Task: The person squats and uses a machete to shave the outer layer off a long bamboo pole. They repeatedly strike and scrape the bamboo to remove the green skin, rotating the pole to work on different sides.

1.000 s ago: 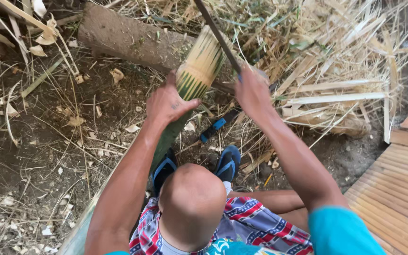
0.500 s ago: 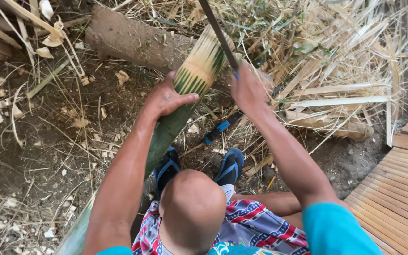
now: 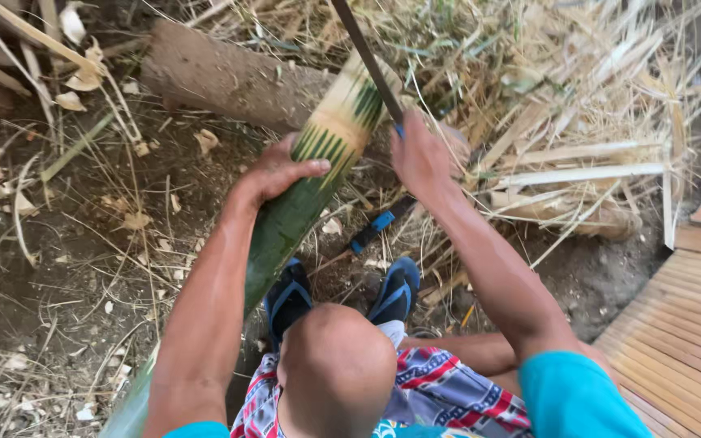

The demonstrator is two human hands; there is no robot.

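A thick green bamboo pole (image 3: 285,227) slants from the lower left up to a pale, shaved, streaked end (image 3: 342,113) that rests by a log. My left hand (image 3: 277,174) lies around the pole just below the shaved part. My right hand (image 3: 419,158) is closed on the handle of a long dark blade (image 3: 363,49), which runs up and left across the pole's pale end. A bald head (image 3: 334,365) and patterned shorts fill the bottom of the view.
A brown log (image 3: 221,77) lies across the top. Split bamboo strips and shavings (image 3: 578,130) are piled at the right. A blue-handled tool (image 3: 379,223) lies on the dirt above two blue sandals (image 3: 395,288). Wooden decking (image 3: 683,341) is at the lower right.
My right hand with the blade has shifted slightly left, closer to the pole. My left hand keeps its hold on the bamboo.
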